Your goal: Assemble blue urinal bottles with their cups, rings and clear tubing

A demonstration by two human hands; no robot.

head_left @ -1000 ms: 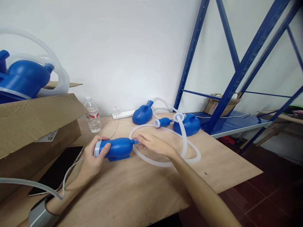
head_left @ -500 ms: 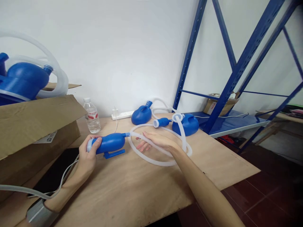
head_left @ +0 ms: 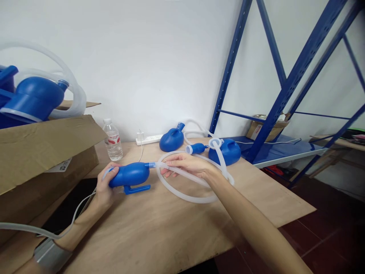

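My left hand (head_left: 105, 180) is closed round the wide, pale-rimmed end of a blue plastic urinal cup (head_left: 132, 174), held above the table. A flat blue handle (head_left: 138, 188) sticks out beneath the cup. Its narrow spout points right and meets the end of a clear hose (head_left: 186, 176); how far one sits over the other is too small to tell. My right hand (head_left: 182, 164) grips this hose near the joint, thumb above and fingers below. The rest of the hose loops toward a blue urinal bottle (head_left: 228, 152) with a white collar.
Behind stand another blue bottle (head_left: 172, 139), a small blue cup (head_left: 196, 148), a power strip (head_left: 149, 139) and a water bottle (head_left: 113, 142). At left, a cardboard box (head_left: 54, 148) holds more blue bottles and hoses. Blue shelving (head_left: 273, 102) rises at right.
My right hand has slid left along the hose toward the spout, and its fingers have drawn in round it. My left hand still holds the cup. The view has shifted slightly.
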